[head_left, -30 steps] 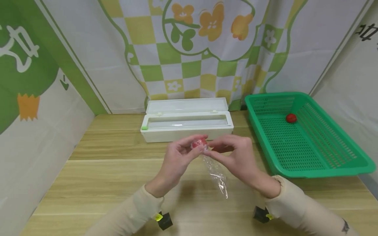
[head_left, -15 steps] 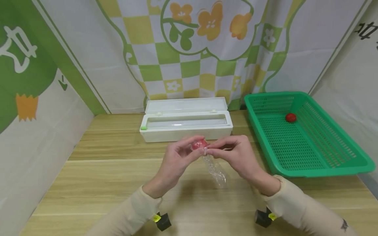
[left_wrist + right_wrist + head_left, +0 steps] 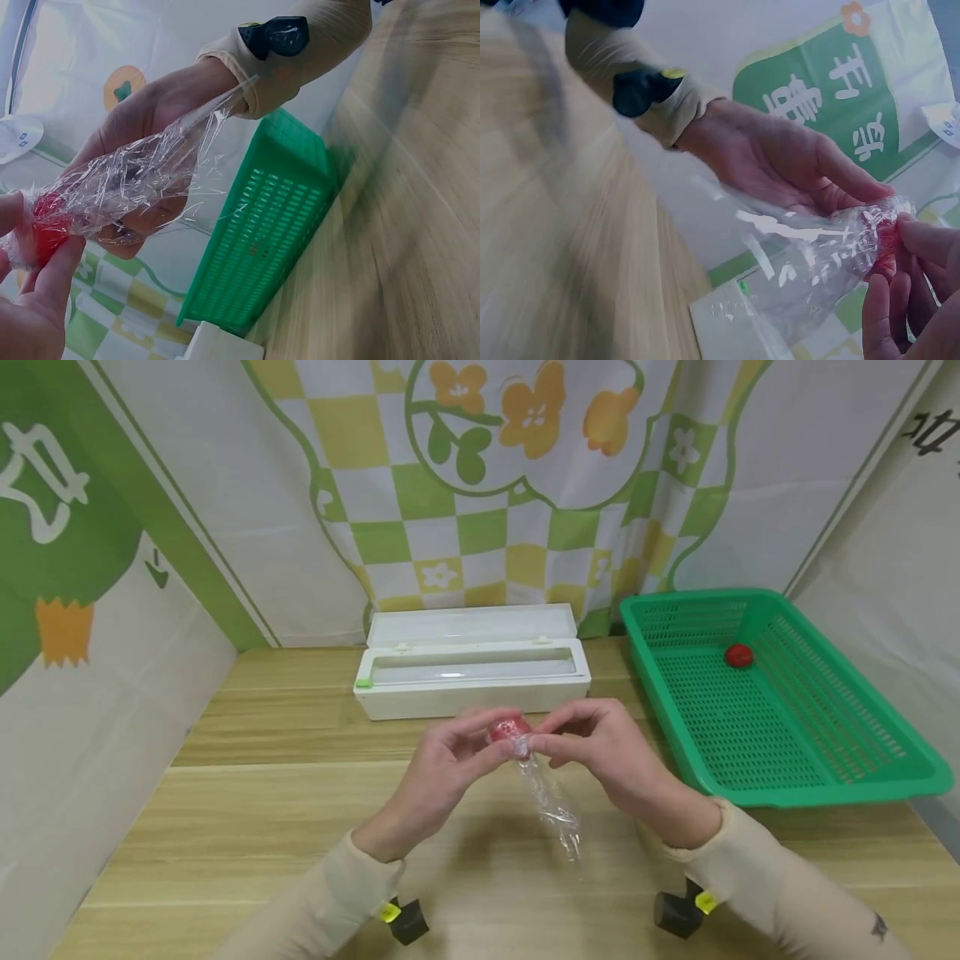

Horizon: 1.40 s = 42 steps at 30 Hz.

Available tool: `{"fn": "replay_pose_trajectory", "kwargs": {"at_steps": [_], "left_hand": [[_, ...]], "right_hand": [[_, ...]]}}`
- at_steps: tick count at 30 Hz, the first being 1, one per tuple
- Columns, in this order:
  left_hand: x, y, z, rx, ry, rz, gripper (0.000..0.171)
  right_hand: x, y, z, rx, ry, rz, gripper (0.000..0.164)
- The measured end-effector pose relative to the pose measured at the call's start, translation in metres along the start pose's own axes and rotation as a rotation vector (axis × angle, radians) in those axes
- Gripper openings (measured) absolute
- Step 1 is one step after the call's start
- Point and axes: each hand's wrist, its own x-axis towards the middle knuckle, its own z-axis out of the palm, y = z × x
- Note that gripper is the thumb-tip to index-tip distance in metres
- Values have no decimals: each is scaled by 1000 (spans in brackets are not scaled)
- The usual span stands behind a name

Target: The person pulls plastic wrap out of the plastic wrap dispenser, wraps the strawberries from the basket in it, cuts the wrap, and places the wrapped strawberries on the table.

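Just below the head view's centre, a red rounded item (image 3: 509, 727), perhaps a tomato, sits wrapped in clear plastic film (image 3: 553, 810) trailing down rightward.

Wood-grain tabletop (image 3: 262, 835), checkered floral curtain (image 3: 482, 531), pale walls (image 3: 877, 568)

A wood-grained table (image 3: 225, 827) carries a white box (image 3: 435, 697) and green basket (image 3: 825, 795).

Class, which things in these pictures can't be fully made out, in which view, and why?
Wrapped red item, head view: full shape hidden by clear film and the left hand.
Loose red item in the green basket, head view: too small to identify.
White box, left wrist view: mostly cut off by the bottom edge.
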Motion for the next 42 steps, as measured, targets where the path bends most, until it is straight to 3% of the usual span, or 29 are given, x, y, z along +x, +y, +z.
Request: {"fn": "replay_pose_trajectory", "kwargs": {"at_steps": [5,9,16,21,23,25,27,30,31,33,35,42], "left_hand": [[-1,1,-1,51,-32,24,35],[-1,1,-3,81,-41,12,34],[1,-1,-5,25,-10,-35,35],[2,-2,-7,5,22,-41,38],[2,-2,-8,-8,32,-49,39],[2,-3,-9,-17,40,-62,39],[3,-3,-11,-25,42,-70,39],[4,-5,-14,-37,46,-83,39],[4,-5,-14,-40,47,-87,39],[4,-5,-15,-46,51,-97,39],[4,-6,-16,-48,53,-104,40],[3,-6,-15,-41,68,-143,40]], "right_hand": [[2,0,-2,69,-50,168,7],[3,2,-2,67,-47,221,7],[3,4,-7,-37,-22,80,22],[-5,1,-12,-128,63,-25,24],[-10,0,-14,-185,70,-107,19],[-14,-2,-16,-290,40,-257,13],[-18,-2,-17,-440,-22,-504,13],[-21,-3,-16,-756,-81,-935,21],[-21,-3,-15,-848,-86,-1054,25],[-22,-1,-14,-1007,-94,-1211,33],[-24,2,-12,-1116,-126,-1252,40],[-25,21,0,-1337,-244,-1324,53]]}}
